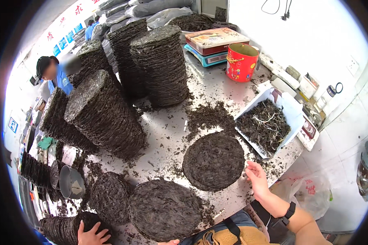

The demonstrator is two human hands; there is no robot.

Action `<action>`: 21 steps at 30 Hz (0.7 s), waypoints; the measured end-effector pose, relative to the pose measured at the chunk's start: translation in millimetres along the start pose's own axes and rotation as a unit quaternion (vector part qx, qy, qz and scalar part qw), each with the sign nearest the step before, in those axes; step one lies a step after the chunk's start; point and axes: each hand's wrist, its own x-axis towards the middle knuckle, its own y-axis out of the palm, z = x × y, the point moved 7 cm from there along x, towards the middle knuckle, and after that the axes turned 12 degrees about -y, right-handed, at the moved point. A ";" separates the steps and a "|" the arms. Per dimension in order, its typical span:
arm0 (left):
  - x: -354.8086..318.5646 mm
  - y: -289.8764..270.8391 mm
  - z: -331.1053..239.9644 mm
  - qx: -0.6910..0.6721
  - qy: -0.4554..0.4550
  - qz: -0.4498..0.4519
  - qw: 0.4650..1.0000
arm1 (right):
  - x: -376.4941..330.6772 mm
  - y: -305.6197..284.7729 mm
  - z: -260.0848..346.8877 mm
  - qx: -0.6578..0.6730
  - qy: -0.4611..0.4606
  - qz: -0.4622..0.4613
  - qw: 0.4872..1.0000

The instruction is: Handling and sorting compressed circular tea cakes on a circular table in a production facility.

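Observation:
My right hand (pixel 258 179) is just off the right edge of a round dark dried seaweed cake (pixel 213 161). Its fingers are slightly bent and apart, with nothing visible in them. Only a bit of my left hand (pixel 169 242) shows at the lower edge, beside a larger seaweed cake (pixel 165 210); its grip is cut off. Another round cake (pixel 110 198) lies left of that one, partly overlapped. At the lower left, a hand (pixel 92 234) that appears to be a co-worker's rests spread on a tipped stack of cakes (pixel 59 230).
Tall stacks of seaweed cakes (pixel 159 67) fill the table's far left. A white foam box (pixel 297 122) of scraps stands right, behind it a red bucket (pixel 242 63) and a blue scale (pixel 206 58) under a flat box. A grey bowl (pixel 72 183) lies left. People (pixel 53 75) sit beyond.

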 end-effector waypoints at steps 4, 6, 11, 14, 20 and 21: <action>-5.1 0.2 -6.4 -0.003 0.030 0.016 0.999 | -3.6 6.9 17.9 -0.039 -0.081 0.023 0.996; -2.2 -2.7 -10.8 -0.022 0.049 0.032 0.998 | -16.0 46.8 41.8 -0.027 -0.130 0.177 0.975; 7.7 1.9 -8.3 -0.003 0.057 0.061 0.996 | -75.9 108.2 128.8 -0.177 -0.400 0.387 0.812; -10.8 5.9 -4.2 0.031 0.067 0.022 0.997 | -115.7 137.5 155.4 -0.151 -0.488 0.459 0.726; -15.9 9.7 -1.1 0.052 0.045 0.000 0.998 | -136.9 154.5 141.6 -0.199 -0.516 0.484 0.678; -12.6 9.7 -2.9 0.053 0.034 -0.001 0.998 | -132.9 151.7 142.7 -0.202 -0.511 0.471 0.690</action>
